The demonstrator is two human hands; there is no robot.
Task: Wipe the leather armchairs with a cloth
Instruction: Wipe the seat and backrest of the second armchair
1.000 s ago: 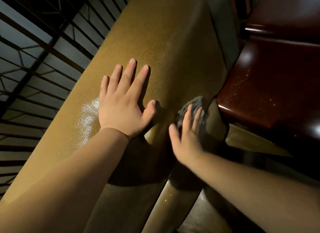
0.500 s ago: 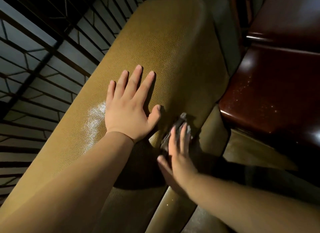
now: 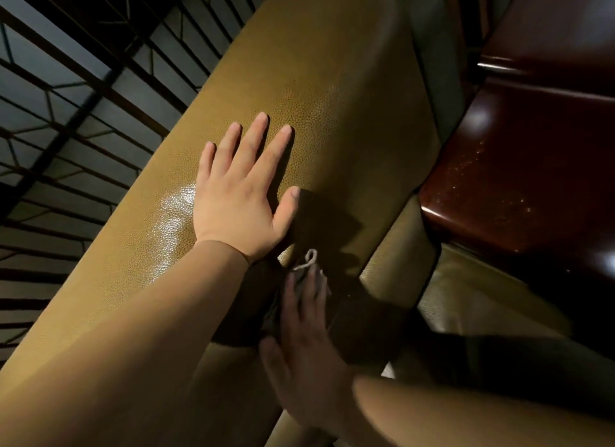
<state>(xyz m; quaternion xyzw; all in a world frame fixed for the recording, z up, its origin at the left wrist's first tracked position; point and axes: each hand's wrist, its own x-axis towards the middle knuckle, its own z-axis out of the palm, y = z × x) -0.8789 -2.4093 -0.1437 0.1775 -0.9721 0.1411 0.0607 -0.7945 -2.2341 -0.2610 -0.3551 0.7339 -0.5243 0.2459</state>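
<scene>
Lower centre, right hand: the right hand point(image 3: 306, 327) lies in shadow on the inner face of the tan armchair point(image 3: 319, 90), its fingers point(image 3: 311, 287) straight and close together, pressing the cloth flat against the leather.
Just above it, cloth: the cloth point(image 3: 307, 270) is a small grey wad, mostly hidden under the fingertips, with a pale loop of thread sticking out at its top; it sits where the padded back meets the lower cushion.
Centre, left hand: the left hand point(image 3: 243, 193) rests palm down on top of the padded back, fingers spread wide, holding nothing; it looks like a brace.
Judged step: wiping the shaded inner face near the seam.
How to do it well: keep the whole palm over the cloth so it does not bunch, run long overlapping strokes along the seam, and lean steadily on the bracing hand.
Risk: the shadow hides missed patches, so the crease deserves a second pass.
Upper right, next chair: the dark red armchair point(image 3: 532, 153) shows pale specks on its seat and probably needs wiping too.
Upper left, backdrop: a dark metal grille point(image 3: 66, 80).
</scene>
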